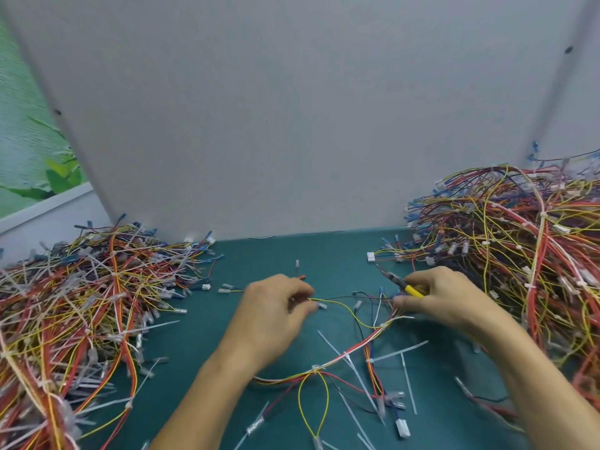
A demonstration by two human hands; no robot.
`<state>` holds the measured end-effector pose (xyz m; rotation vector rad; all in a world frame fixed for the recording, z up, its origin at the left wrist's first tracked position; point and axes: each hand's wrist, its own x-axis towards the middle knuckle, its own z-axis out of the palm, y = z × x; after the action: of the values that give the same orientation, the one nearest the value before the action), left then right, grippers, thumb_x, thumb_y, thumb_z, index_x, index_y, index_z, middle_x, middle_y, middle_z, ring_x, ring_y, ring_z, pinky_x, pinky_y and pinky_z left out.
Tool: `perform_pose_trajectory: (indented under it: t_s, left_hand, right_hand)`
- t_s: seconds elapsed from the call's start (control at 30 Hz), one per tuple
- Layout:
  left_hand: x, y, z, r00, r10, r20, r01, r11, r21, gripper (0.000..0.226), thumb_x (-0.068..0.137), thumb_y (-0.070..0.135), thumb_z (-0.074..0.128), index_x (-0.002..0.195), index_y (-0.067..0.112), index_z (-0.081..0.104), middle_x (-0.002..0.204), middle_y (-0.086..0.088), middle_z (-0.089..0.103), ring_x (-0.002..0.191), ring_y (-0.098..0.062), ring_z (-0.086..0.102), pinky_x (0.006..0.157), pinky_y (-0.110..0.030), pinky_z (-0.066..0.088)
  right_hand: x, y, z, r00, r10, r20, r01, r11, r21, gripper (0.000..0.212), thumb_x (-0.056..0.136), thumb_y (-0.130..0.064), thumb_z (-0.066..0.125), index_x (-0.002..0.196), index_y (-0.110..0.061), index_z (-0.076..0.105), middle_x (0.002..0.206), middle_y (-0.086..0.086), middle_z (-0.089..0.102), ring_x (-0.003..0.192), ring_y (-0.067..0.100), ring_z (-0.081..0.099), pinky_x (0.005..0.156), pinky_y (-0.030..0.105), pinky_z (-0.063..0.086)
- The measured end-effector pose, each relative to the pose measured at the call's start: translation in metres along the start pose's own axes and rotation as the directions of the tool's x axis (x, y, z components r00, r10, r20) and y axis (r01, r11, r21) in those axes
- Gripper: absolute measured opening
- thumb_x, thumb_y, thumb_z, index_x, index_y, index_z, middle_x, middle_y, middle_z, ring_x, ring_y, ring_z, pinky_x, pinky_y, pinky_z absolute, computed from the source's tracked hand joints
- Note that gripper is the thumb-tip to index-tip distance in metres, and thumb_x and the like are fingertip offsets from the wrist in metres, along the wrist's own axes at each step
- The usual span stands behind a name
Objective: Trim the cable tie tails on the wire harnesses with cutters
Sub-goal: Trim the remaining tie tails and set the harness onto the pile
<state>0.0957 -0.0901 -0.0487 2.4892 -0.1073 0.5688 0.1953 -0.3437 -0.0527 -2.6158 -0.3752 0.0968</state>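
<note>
Pinching a yellow wire (344, 305), left hand (276, 308) grip is narrow; right hand (446, 302) clasps cutters (402, 283).

We saw a dark teal mat (292, 254) covering the bench. Behind it a plain grey panel (292, 108) stood upright, marked by two small dark spots. Off to our left, a pale green surface with leaf shapes (29, 157) showed above a white ledge (48, 206).
</note>
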Motion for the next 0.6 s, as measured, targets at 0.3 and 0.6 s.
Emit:
perform_pose_trajectory:
  t_s: [0.3, 0.6]
  left_hand:
    - [0.021, 0.048, 0.075, 0.927, 0.184, 0.326, -0.186, 0.982, -0.027, 0.036, 0.081, 0.039, 0.072, 0.111, 0.021, 0.068, 0.104, -0.003, 0.063, 0.095, -0.019, 0.058, 0.087, -0.03, 0.045]
    - [0.018, 0.019, 0.085, 0.915, -0.164, 0.369, 0.322, 0.849, -0.419, 0.01, 0.085, 0.009, 0.066, 0.078, 0.013, 0.072, 0.065, -0.002, 0.067, 0.057, -0.011, 0.059, 0.06, -0.019, 0.05]
  right_hand:
    - [-0.007, -0.004, 0.01, 0.991, -0.005, 0.133, 0.017, 0.996, -0.092, 0.02, 0.09, -0.037, 0.058, 0.095, -0.019, 0.067, 0.091, 0.007, 0.068, 0.089, 0.026, 0.061, 0.077, 0.035, 0.048]
    - [-0.011, -0.004, 0.002, 0.992, -0.017, 0.125, 0.047, 0.97, -0.239, 0.016, 0.084, -0.03, 0.055, 0.089, -0.016, 0.061, 0.086, 0.006, 0.062, 0.084, 0.025, 0.06, 0.071, 0.036, 0.048]
